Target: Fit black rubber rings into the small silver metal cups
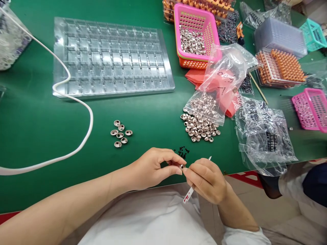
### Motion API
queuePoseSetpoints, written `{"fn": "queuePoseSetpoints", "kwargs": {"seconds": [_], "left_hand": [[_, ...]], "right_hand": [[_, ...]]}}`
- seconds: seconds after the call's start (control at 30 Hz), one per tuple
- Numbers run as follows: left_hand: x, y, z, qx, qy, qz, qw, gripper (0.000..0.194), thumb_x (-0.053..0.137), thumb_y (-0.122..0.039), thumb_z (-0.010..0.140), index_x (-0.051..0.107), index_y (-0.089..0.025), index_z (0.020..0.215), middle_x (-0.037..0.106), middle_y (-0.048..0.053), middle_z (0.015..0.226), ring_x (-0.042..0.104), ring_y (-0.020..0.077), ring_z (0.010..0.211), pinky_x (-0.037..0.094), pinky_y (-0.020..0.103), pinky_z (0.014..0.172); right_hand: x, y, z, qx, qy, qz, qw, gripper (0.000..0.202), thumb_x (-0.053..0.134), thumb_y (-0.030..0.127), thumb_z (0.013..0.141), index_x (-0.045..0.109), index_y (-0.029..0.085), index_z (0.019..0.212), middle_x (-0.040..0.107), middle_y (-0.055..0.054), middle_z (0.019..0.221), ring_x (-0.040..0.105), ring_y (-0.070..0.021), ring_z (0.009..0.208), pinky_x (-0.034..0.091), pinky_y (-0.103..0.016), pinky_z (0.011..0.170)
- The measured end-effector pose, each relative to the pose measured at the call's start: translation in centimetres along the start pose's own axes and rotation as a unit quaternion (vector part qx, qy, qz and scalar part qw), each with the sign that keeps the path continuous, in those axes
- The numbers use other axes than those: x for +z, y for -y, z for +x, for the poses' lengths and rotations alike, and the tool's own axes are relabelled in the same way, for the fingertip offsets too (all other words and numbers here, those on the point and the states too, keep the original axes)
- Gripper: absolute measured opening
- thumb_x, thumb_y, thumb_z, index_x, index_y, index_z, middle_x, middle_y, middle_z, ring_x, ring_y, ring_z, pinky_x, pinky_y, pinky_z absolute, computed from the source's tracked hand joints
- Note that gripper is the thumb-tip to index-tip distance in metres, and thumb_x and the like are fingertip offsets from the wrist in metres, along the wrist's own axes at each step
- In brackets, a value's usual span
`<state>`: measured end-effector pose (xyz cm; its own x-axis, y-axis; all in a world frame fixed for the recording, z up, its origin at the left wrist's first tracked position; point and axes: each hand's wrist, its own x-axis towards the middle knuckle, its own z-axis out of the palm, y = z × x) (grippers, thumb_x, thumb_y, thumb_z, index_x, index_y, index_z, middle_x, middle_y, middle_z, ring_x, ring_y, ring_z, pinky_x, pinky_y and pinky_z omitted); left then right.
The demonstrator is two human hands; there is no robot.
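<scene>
My left hand [155,168] pinches a small round silver metal part [182,166] between thumb and fingertips near the table's front edge. Closed around white tweezers [188,195] with red marks, my right hand [208,180] also touches that part with its fingertips. Just beyond the fingers lies a scatter of tiny black pieces [182,151]. A heap of similar silver parts [200,126] spills from a clear plastic bag [217,105] farther back. To the left, several more silver parts [120,135] sit in a loose group on the green table [148,119].
A clear compartment tray [114,58] lies at the back left, with a white cable [88,115] crossing its edge. Stacked baskets [196,20] hold silver parts. At right are orange parts [287,66], clear bags [263,136], a pink basket [310,110] and another person's dark sleeve or clothing [316,183].
</scene>
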<state>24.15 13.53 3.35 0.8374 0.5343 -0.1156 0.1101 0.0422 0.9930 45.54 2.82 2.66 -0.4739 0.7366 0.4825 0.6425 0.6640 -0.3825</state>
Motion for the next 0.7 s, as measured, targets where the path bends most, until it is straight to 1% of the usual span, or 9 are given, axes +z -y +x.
{"fn": "queuePoseSetpoints", "kwargs": {"seconds": [0.13, 0.23, 0.33, 0.53, 0.7], "left_hand": [[-0.1, -0.2, 0.0, -0.019, 0.008, -0.022, 1.0, 0.014, 0.068, -0.019, 0.09, 0.076, -0.014, 0.1, 0.076, 0.004, 0.088, 0.07, 0.0136, 0.077, 0.055, 0.02, 0.07], [-0.1, -0.2, 0.0, -0.028, 0.01, -0.029, 0.999, 0.014, 0.068, -0.019, 0.09, 0.076, -0.014, 0.1, 0.076, 0.004, 0.088, 0.07, 0.0131, 0.077, 0.054, 0.019, 0.071], [-0.1, -0.2, 0.0, -0.032, 0.012, -0.03, 0.999, 0.015, 0.068, -0.02, 0.09, 0.076, -0.013, 0.1, 0.076, 0.004, 0.087, 0.07, 0.0127, 0.076, 0.054, 0.019, 0.071], [-0.1, -0.2, 0.1, -0.025, 0.018, -0.015, 0.999, 0.015, 0.067, -0.02, 0.09, 0.076, -0.013, 0.1, 0.076, 0.005, 0.087, 0.069, 0.0128, 0.075, 0.054, 0.019, 0.07], [-0.1, -0.3, 0.0, -0.025, 0.015, -0.008, 1.0, 0.014, 0.067, -0.021, 0.09, 0.076, -0.015, 0.098, 0.076, 0.005, 0.087, 0.069, 0.0138, 0.075, 0.054, 0.021, 0.07]], "right_hand": [[-0.2, 0.2, 0.0, 0.02, -0.017, 0.016, 1.0, 0.029, 0.057, 0.005, 0.09, 0.062, 0.006, 0.119, 0.066, -0.011, 0.092, 0.059, -0.0187, 0.079, 0.051, -0.033, 0.062], [-0.4, 0.2, 0.0, 0.028, -0.012, 0.024, 0.999, 0.03, 0.06, 0.004, 0.089, 0.063, 0.008, 0.119, 0.066, -0.01, 0.093, 0.06, -0.018, 0.078, 0.05, -0.033, 0.063], [-0.5, 0.0, 0.2, 0.013, 0.001, 0.023, 1.0, 0.029, 0.059, 0.006, 0.09, 0.064, 0.01, 0.118, 0.066, -0.009, 0.092, 0.06, -0.0173, 0.076, 0.05, -0.033, 0.062], [-0.7, -0.2, 0.8, -0.028, 0.016, 0.01, 0.999, 0.025, 0.055, 0.003, 0.089, 0.064, 0.002, 0.113, 0.066, -0.012, 0.091, 0.06, -0.0191, 0.077, 0.048, -0.035, 0.061], [-0.9, -0.1, 1.1, -0.038, 0.018, 0.003, 0.999, 0.024, 0.052, 0.004, 0.09, 0.066, 0.004, 0.11, 0.066, -0.012, 0.09, 0.059, -0.0196, 0.074, 0.047, -0.035, 0.056]]}}
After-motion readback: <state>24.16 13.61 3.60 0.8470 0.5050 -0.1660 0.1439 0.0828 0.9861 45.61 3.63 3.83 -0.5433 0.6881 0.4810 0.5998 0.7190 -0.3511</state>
